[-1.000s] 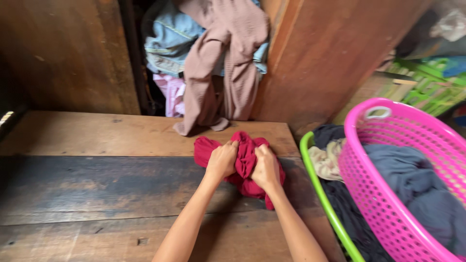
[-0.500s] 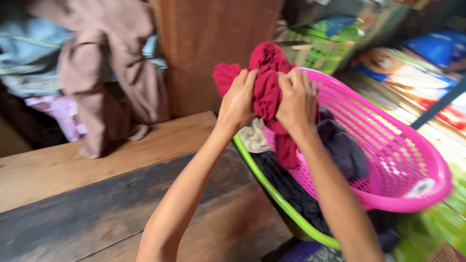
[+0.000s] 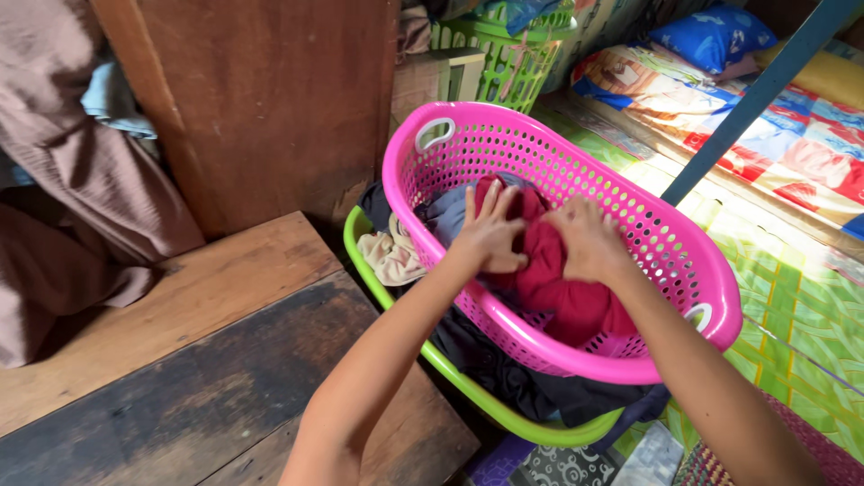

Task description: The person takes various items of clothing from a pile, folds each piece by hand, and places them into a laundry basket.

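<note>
A crumpled red garment (image 3: 565,292) lies inside the pink perforated laundry basket (image 3: 504,126), on top of grey-blue clothes (image 3: 445,214). My left hand (image 3: 490,236) rests flat on the garment's left side with its fingers spread. My right hand (image 3: 589,241) sits on the garment's right side, and its fingers curl into the fabric. Both forearms reach in from the lower edge of the view.
The pink basket sits in a green basket (image 3: 389,297) holding dark and beige clothes. A wooden platform (image 3: 207,360) is at left, with a brown garment (image 3: 63,180) hanging beside a wooden panel (image 3: 270,99). Patterned mats, bedding and a green crate (image 3: 504,54) lie at right.
Both hands lifted the red garment off the wooden platform, swung it right and lowered it into the pink basket. The view turned right with it.
</note>
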